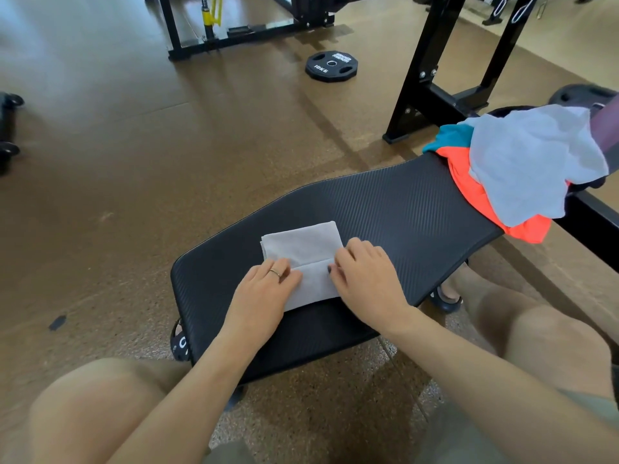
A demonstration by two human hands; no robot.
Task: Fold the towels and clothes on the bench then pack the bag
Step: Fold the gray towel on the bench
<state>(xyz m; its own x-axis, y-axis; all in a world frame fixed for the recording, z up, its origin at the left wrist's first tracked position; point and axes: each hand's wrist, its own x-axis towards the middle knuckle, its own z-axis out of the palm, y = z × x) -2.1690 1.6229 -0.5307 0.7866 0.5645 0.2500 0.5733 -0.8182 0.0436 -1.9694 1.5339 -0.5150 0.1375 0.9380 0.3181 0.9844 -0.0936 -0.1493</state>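
Small pale grey folded cloth towel (303, 259) at centre frame on black ribbed padded tabletop (402, 209), left hand (264, 289) and right hand (365, 279) pressing flat, fingers relaxed; risk: fold springing open on release, unfolded heap upper right sliding off.

Left hand (264, 289) flat, fingers straight, right hand (368, 279) palm down, fingers curled, forearms extended
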